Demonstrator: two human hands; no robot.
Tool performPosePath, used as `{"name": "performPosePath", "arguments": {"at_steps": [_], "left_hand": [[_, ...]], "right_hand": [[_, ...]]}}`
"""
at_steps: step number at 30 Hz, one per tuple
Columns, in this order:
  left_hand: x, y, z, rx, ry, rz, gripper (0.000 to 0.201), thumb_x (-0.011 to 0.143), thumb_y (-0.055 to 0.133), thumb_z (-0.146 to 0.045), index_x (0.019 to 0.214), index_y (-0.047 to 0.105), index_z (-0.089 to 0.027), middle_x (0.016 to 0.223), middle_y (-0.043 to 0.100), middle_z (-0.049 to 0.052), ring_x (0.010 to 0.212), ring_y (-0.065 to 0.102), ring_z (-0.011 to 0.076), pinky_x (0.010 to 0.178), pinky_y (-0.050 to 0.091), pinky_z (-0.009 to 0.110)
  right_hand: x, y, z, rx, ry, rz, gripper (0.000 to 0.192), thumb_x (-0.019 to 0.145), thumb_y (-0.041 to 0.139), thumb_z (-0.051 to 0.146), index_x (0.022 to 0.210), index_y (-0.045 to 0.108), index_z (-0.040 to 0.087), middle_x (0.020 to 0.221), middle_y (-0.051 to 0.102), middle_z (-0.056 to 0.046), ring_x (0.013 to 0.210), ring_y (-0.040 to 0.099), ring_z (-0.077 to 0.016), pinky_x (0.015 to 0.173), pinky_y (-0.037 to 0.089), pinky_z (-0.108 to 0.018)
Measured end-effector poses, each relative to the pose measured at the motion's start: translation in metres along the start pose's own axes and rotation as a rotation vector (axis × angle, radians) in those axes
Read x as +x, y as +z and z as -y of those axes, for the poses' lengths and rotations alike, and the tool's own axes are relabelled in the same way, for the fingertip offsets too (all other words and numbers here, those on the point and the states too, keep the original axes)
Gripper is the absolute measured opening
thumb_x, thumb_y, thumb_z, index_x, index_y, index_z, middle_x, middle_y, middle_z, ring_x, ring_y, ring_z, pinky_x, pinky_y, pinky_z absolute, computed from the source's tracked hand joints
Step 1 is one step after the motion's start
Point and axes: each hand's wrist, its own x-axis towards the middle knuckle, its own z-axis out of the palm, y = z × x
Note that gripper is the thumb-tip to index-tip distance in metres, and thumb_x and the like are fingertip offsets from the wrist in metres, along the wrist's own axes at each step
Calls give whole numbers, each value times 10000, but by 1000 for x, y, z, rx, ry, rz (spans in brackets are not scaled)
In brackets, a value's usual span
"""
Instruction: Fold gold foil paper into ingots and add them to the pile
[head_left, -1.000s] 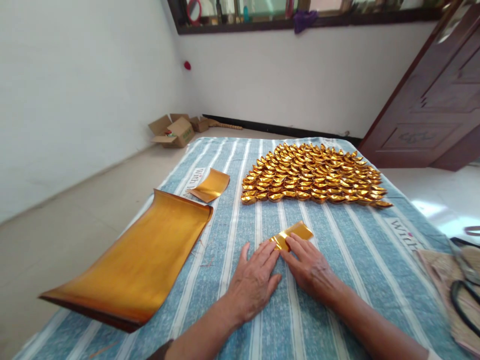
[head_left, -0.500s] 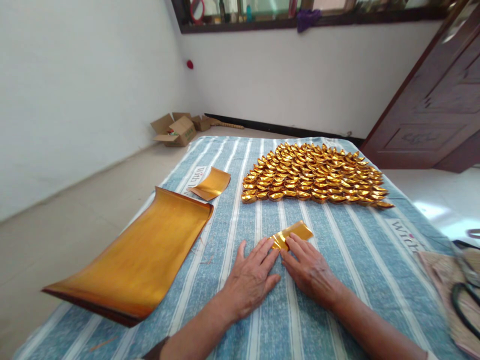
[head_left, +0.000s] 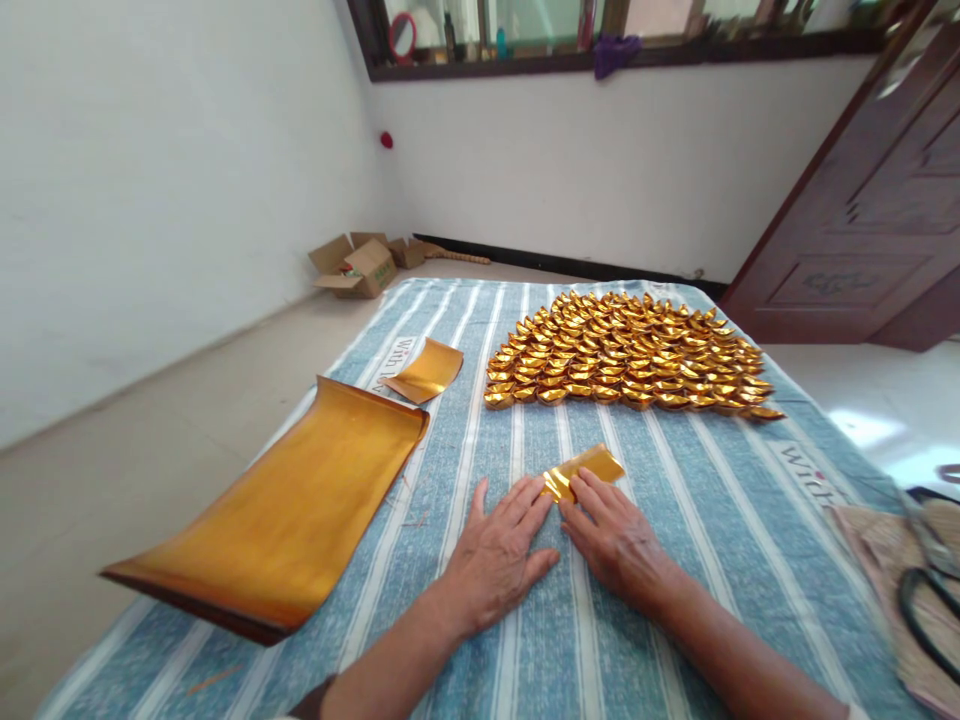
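A small folded strip of shiny gold foil paper lies on the striped blue-and-white tablecloth. My left hand rests flat with its fingertips on the strip's left end, fingers stretched and thumb apart. Pressed down on the strip's near edge are the fingers of my right hand, laid out flat. Neither hand grips the paper. Left of my hands lies a stack of large gold paper sheets, curled at its edges. Beyond the stack sits a smaller gold paper piece.
Rows of folded gold paper ingots cover the table's far right part. Scissors lie on a beige cloth at the right edge. Open cardboard boxes stand on the floor behind, and a wooden door is at the right.
The view has shifted slightly, so the scene sits a little lower at the back. Both hands stay almost in place on the gold strip.
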Motion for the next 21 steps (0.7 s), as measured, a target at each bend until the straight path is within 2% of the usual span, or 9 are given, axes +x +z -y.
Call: {"name": "performPosePath", "arguments": {"at_steps": [6,11,21], "left_hand": [[-2,0,2,20,-1,-8,549,933,426,-465,1434,310,-273,1502,347,74,1387,297,244,1127,115,581],[-3,-3,6,35,-27,15,597,913,448,-498,1435,314,-241,1501,345,80,1386,298,261,1117,134,594],[-13,-9,17,104,-131,-62,477,914,463,-461,1333,465,-234,1501,338,116,1385,289,300,1086,179,619]], "right_hand": [[0,0,1,-4,3,0,249,931,428,183,1058,632,118,1153,607,-197,1192,496,-322,874,512,-475],[0,1,0,-5,-5,3,235,929,438,180,1028,638,102,1130,610,-204,1180,501,-332,863,517,-469],[0,2,0,24,12,-8,211,930,462,187,1031,632,114,1125,611,-192,1179,505,-310,881,511,-464]]}}
